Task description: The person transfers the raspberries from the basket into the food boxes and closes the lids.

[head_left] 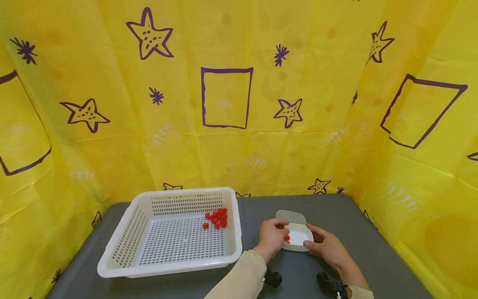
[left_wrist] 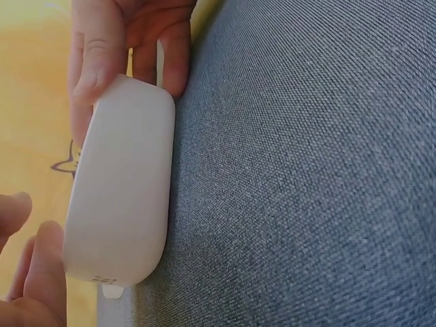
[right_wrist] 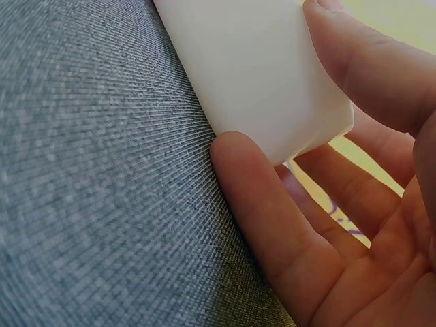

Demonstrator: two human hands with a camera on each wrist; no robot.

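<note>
A small white lidded box (head_left: 298,236) sits on the grey table with its lid (head_left: 291,216) tipped back. My right hand (head_left: 328,248) grips the box's right side, thumb in front and fingers behind; the right wrist view shows this grip on the white wall (right_wrist: 252,75). At the box's left edge is my left hand (head_left: 271,237), fingertips over the opening. Its fingers (left_wrist: 46,262) stand apart in the left wrist view, with nothing seen between them. Just below these fingertips, a small red piece (head_left: 286,238) shows inside the box; another is partly hidden by the rim.
To the left stands a large white perforated basket (head_left: 175,268). Several small red pieces (head_left: 216,218) lie at its right end. A yellow patterned curtain (head_left: 231,162) hangs behind and on both sides of the table (head_left: 257,207).
</note>
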